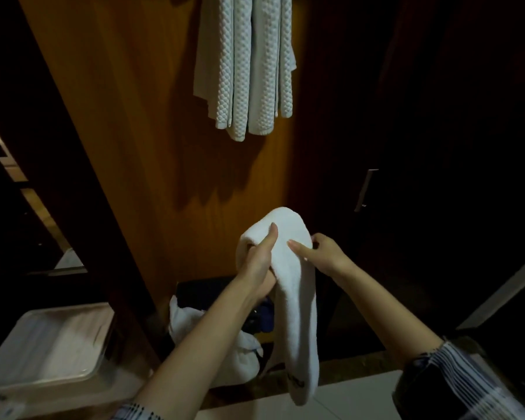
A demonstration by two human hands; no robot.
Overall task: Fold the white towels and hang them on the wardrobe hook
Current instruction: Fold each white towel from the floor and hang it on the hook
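Held towel: a plain white terry towel (pixel 288 283), folded into a long narrow strip, is at the middle of the view, a little toward 5 o'clock. Its folded top bends over the hands and the long end hangs down toward 6 o'clock.
Left hand: the left hand (pixel 259 259) grips the towel from the 9 o'clock side, thumb lying on the front of the cloth, the other fingers hidden behind it.
Right hand: the right hand (pixel 323 253) pinches the towel edge at the 3 o'clock side, thumb on the front, fingers curled round the edge.
Hung towels: white waffle-textured towels (pixel 246 65) hang at 12 o'clock against the orange-brown wooden wardrobe panel (pixel 128 131); the hook itself is outside the view.
Below: more crumpled white cloth (pixel 243 350) lies at 6 o'clock, behind the left forearm.
Side: a pale rectangular plastic tray (pixel 43 344) sits at 8 o'clock.
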